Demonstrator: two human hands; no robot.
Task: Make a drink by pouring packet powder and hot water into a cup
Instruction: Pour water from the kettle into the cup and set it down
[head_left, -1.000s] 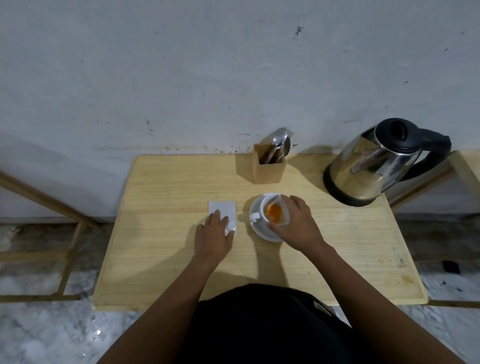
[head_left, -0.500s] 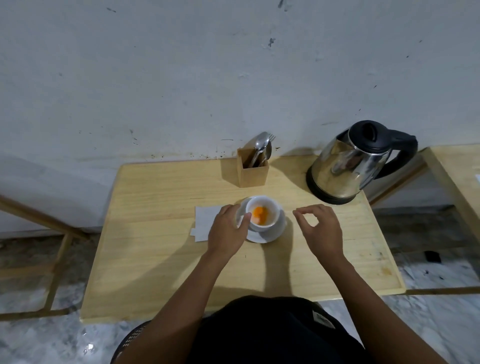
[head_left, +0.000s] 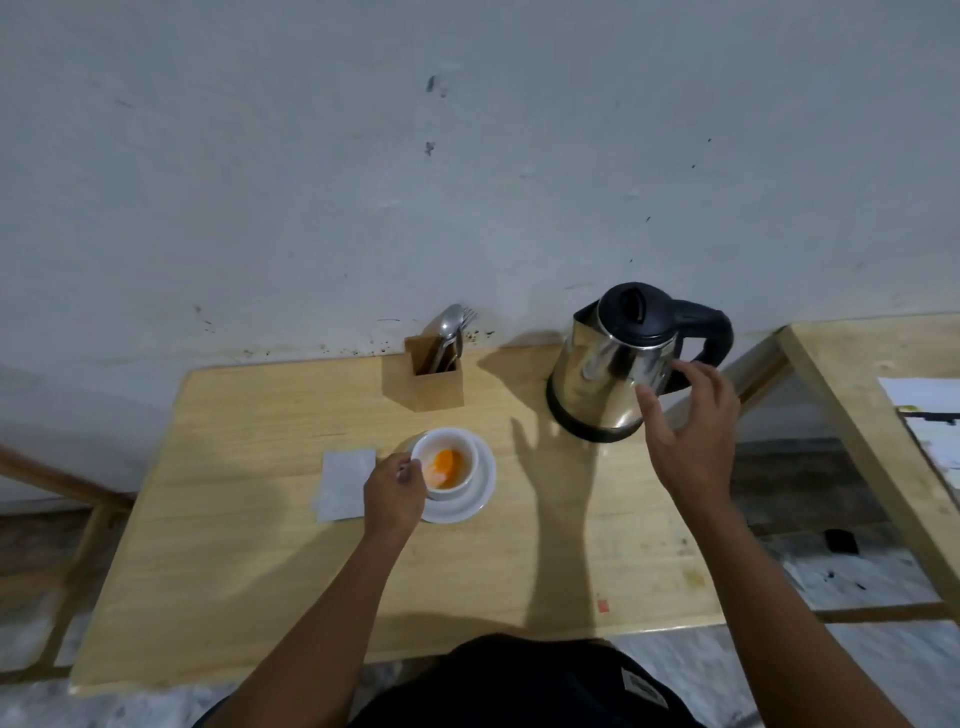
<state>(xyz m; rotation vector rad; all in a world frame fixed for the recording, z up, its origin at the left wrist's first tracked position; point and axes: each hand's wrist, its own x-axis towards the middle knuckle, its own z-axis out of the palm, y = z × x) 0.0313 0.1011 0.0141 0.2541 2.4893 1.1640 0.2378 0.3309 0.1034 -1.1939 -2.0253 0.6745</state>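
Wooden counter against a grey-white wall, seen from the head camera. A white cup stands on a white saucer near the middle of the counter; a small heap of orange powder lies in the bottom of the cup, and no water shows in it. The left hand is at the cup's left side, its fingers curled and gripping the cup at the rim; the cup's handle is hidden behind the hand. A flat white packet lies on the counter just left of this hand, partly under it. The right hand is raised before the steel kettle, fingers spread and straight, holding nothing; whether its fingertips touch the kettle body cannot be told. The kettle stands upright at the back right of the counter, its black lid closed and its black handle turned to the right. A wooden holder with spoons stands at the back, between cup and wall. A second wooden counter shows at the right edge.
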